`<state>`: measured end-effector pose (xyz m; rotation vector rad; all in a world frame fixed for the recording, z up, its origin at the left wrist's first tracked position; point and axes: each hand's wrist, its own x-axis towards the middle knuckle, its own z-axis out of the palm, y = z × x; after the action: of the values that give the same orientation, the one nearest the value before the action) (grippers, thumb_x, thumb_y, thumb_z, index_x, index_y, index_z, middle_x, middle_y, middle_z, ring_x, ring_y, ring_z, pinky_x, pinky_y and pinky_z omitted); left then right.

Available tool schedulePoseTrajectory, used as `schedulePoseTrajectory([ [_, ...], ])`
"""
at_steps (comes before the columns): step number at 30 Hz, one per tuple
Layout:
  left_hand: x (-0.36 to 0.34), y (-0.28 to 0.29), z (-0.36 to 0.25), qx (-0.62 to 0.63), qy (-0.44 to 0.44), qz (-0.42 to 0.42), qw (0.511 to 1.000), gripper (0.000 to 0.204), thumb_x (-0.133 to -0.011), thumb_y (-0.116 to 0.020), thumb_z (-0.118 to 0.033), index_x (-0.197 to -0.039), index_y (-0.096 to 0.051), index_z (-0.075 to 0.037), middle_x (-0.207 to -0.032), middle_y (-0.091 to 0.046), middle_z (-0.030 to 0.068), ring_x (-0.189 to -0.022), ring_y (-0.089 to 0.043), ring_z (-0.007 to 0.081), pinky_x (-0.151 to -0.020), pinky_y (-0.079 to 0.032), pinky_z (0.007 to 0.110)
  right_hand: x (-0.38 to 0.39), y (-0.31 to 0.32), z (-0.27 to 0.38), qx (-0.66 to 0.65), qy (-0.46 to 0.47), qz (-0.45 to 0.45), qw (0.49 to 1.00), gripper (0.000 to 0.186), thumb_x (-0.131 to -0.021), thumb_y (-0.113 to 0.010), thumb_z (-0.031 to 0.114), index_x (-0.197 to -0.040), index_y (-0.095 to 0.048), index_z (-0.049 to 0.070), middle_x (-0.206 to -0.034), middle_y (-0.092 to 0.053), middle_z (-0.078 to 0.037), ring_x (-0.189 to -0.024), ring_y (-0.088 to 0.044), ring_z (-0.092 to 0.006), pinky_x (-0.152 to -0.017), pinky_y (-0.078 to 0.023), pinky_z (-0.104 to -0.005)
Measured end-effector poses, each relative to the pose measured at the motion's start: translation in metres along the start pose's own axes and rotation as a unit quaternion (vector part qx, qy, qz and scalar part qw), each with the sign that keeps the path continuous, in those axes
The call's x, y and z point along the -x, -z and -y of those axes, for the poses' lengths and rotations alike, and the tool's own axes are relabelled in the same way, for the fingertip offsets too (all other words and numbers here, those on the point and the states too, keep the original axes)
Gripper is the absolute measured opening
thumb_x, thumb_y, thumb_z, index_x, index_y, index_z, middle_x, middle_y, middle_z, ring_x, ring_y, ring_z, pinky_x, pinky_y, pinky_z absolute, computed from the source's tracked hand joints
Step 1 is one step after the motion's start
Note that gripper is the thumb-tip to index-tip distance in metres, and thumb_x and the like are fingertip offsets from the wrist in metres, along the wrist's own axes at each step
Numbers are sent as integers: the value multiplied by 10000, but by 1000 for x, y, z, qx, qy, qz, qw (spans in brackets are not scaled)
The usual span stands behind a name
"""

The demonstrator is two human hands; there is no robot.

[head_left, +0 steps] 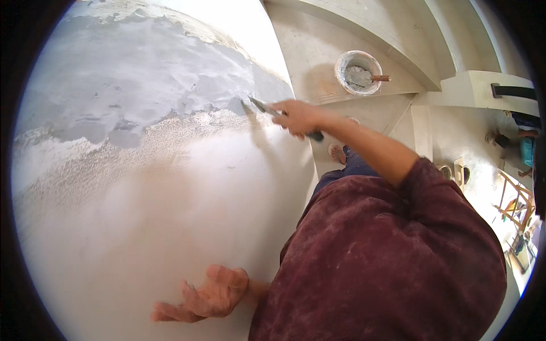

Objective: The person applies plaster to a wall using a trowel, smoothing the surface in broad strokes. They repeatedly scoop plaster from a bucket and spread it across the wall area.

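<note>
My right hand [297,117] is closed round a putty knife [263,106] with a dark handle end. Its narrow-looking blade, seen nearly edge-on, points at the wall by the right end of a wide band of wet grey plaster [136,68]. Whether the blade touches the wall I cannot tell. Lower down, my left hand [213,292] holds nothing; its fingers are apart and a little blurred, in front of the pale wall [170,227]. Below the grey band the wall has a rough, speckled strip, then a smoother white surface.
On the floor beside the wall stands a white bucket [344,62] of grey mix, with a brown-handled tool [381,78] in it. Curved steps [409,51] rise beyond. At the far right are another person [526,149] and a wooden frame [515,207].
</note>
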<state>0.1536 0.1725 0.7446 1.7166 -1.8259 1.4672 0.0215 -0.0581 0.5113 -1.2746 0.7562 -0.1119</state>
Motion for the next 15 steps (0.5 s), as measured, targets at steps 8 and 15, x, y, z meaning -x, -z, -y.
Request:
schedulePoseTrajectory([
  [8, 40, -11, -13, 349, 69, 29, 934, 239, -846, -556, -217, -989, -605, -32, -1128, -610, 189, -1081, -545, 373, -957, -416, 524, -13, 15, 51, 23, 31, 99, 994, 284, -917, -525, 181, -1132, -588, 7, -697, -499, -30, -481, -476, -98, -384, -419, -250],
  [15, 83, -70, -146, 689, 423, 482, 338, 382, -952, -432, -295, -1091, -592, 22, -1007, -638, 125, -951, -598, 228, -864, -457, 356, 39, 37, -2, -234, 65, 145, 959, 243, -991, -491, 229, -1052, -597, 19, -934, -673, -86, -640, -630, -109, -565, -511, -250],
])
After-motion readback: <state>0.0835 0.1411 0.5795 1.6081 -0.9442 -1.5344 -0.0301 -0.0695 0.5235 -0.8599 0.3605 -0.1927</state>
